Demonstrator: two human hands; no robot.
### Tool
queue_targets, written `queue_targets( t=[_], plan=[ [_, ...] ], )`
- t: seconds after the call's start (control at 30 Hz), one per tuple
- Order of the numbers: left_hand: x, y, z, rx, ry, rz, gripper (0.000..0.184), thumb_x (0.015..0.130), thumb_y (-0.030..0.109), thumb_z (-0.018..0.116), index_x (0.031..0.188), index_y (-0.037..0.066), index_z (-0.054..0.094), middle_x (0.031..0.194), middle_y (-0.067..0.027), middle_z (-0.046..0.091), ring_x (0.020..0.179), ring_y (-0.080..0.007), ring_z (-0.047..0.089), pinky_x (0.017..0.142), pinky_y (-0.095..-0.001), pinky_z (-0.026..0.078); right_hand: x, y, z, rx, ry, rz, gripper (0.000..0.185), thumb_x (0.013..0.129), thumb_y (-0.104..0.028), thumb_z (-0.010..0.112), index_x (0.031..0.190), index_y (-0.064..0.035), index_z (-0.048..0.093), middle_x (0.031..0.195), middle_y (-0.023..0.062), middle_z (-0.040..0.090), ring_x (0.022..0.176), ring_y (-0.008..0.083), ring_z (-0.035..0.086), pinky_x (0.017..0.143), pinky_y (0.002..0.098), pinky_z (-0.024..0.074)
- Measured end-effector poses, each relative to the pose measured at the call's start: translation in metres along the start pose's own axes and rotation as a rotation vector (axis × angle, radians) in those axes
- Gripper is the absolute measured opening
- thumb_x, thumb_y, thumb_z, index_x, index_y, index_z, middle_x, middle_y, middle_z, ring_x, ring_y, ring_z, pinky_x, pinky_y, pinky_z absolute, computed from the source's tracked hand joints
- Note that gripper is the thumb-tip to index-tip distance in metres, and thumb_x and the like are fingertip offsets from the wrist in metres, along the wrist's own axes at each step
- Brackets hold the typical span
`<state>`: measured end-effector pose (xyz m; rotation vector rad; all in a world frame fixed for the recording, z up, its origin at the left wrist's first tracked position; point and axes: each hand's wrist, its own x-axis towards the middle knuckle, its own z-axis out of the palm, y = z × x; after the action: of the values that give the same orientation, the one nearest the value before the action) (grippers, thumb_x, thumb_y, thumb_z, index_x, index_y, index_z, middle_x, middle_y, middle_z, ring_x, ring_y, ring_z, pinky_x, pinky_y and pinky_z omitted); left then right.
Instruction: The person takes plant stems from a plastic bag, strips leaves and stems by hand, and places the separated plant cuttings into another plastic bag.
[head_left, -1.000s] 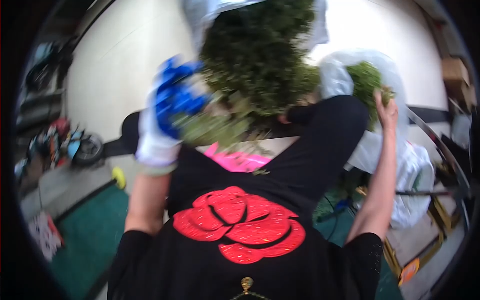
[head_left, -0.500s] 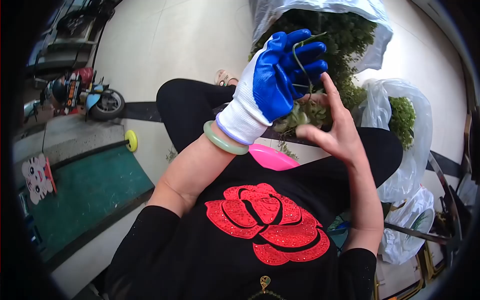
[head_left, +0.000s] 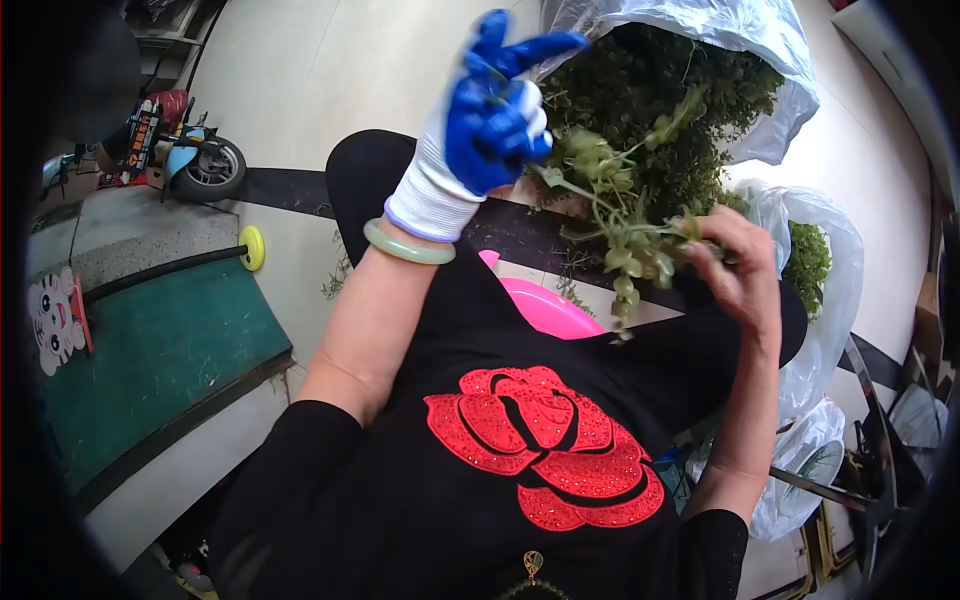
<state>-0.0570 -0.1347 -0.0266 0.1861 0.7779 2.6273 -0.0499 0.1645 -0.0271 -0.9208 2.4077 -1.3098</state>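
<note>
My left hand (head_left: 495, 125) wears a white glove with a blue coated palm. Two of its fingers point outward and the others are curled, with a bit of green stem between them. A leafy green sprig (head_left: 625, 225) with pale rounded leaves stretches from beside the glove across to my bare right hand (head_left: 740, 260). My right fingers are closed round the sprig's right end. Beyond both hands lies a heap of dark green leafy plants (head_left: 670, 110), spilling from a large clear plastic bag (head_left: 775, 65).
A pink plastic basin or stool (head_left: 550, 308) shows between my legs. At right are a second plastic bag (head_left: 840, 255) holding greens and a metal frame (head_left: 875, 440). A green board (head_left: 180, 350) with a yellow wheel lies left, below a toy motorbike (head_left: 205, 165).
My hands have moved apart, the left up and leftward, the right to the right and lower. Some left fingers have curled, my right fingers have closed, and the sprig now spans between them.
</note>
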Motion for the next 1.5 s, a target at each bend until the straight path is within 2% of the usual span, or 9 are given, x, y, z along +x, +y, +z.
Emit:
queue_targets(
  t=[0.07,0.17,0.33,0.6,0.8,0.93,1.13,1.27,1.5],
  plan=[
    [-0.005,0.003,0.041,0.837,0.295,-0.211,0.042,0.092,0.031,0.055,0.117,-0.003,0.059,0.054,0.0049,0.047,0.048,-0.0012,0.043,0.05,-0.0207,0.038,-0.002,0.001,-0.005,0.012,0.134,-0.001,0.013,0.075,-0.004,0.07,0.088,-0.0028,0.066,0.068,0.0067,0.055,0.061,0.0187,0.054,0.057,0.0291,0.0413],
    [0.004,-0.019,0.06,1.681,0.024,-0.325,0.044,0.066,0.019,0.082,0.103,0.004,0.064,0.069,-0.0043,0.062,0.059,-0.0077,0.058,0.056,-0.0218,0.047,0.0,-0.006,-0.016,-0.094,0.084,0.001,0.011,0.076,-0.007,0.07,0.086,-0.0025,0.066,0.07,0.0051,0.055,0.068,0.0181,0.055,0.06,0.0286,0.0411],
    [0.002,-0.013,0.035,2.232,-0.255,-0.283,0.028,0.068,0.022,0.076,0.092,0.011,0.067,0.083,-0.0095,0.066,0.08,-0.0303,0.062,0.073,-0.0361,0.049,-0.023,0.003,-0.038,0.378,0.298,0.03,0.016,0.086,-0.018,0.064,0.088,-0.0018,0.063,0.086,0.0067,0.059,0.081,0.0153,0.053,0.072,0.0281,0.0429],
    [-0.016,-0.003,0.035,0.856,0.172,-0.422,0.035,0.088,0.034,0.06,0.092,0.001,0.067,0.083,-0.0037,0.067,0.071,-0.0109,0.06,0.067,-0.0239,0.047,-0.049,0.029,-0.04,1.067,0.41,-0.148,0.047,0.095,-0.038,0.049,0.11,0.0051,0.056,0.114,0.0203,0.056,0.104,0.0367,0.058,0.075,0.0427,0.0515],
    [-0.022,-0.001,0.051,1.009,0.238,-0.355,0.031,0.087,0.033,0.06,0.078,0.006,0.069,0.074,-0.0009,0.066,0.064,-0.0042,0.054,0.056,-0.0191,0.038,-0.047,0.073,-0.034,0.472,0.664,0.251,0.032,0.094,-0.03,0.055,0.103,0.0004,0.062,0.087,0.009,0.067,0.078,0.0161,0.063,0.066,0.0278,0.0495],
    [-0.038,0.025,0.062,1.018,0.18,-0.682,0.018,0.083,0.014,0.063,0.082,-0.003,0.064,0.072,-0.0086,0.065,0.063,-0.0117,0.06,0.059,-0.0247,0.046,-0.054,0.123,-0.055,0.713,0.95,0.615,0.03,0.094,-0.032,0.055,0.097,-0.0035,0.063,0.078,0.0022,0.063,0.066,0.0078,0.057,0.057,0.0214,0.0448],
    [-0.057,0.041,0.063,0.812,0.272,-0.384,0.015,0.071,0.005,0.067,0.075,-0.007,0.059,0.064,-0.0134,0.06,0.05,-0.0178,0.056,0.047,-0.0275,0.043,-0.056,0.151,-0.064,0.252,0.308,0.646,0.037,0.09,-0.033,0.06,0.111,-0.0025,0.06,0.086,0.0079,0.065,0.067,0.0172,0.061,0.06,0.0286,0.0496],
    [-0.037,0.031,0.07,0.777,0.037,-0.578,0.024,0.084,0.021,0.065,0.074,-0.001,0.064,0.061,-0.0058,0.06,0.054,-0.012,0.056,0.053,-0.0237,0.044,-0.023,0.046,-0.033,-1.049,0.073,0.201,0.07,0.074,-0.015,0.07,0.138,-0.0113,0.041,0.126,0.0145,0.054,0.122,0.0356,0.046,0.105,0.0459,0.0332],
    [-0.016,-0.003,0.079,1.097,-0.054,-0.804,0.017,0.081,0.017,0.069,0.073,0.002,0.065,0.059,-0.001,0.057,0.058,-0.0067,0.054,0.052,-0.0217,0.041,0.016,-0.099,-0.003,-0.508,0.062,-0.273,0.093,0.057,0.0,0.071,0.141,-0.0092,0.032,0.132,0.0075,0.051,0.129,0.0283,0.038,0.114,0.0473,0.0198]
  ],
)
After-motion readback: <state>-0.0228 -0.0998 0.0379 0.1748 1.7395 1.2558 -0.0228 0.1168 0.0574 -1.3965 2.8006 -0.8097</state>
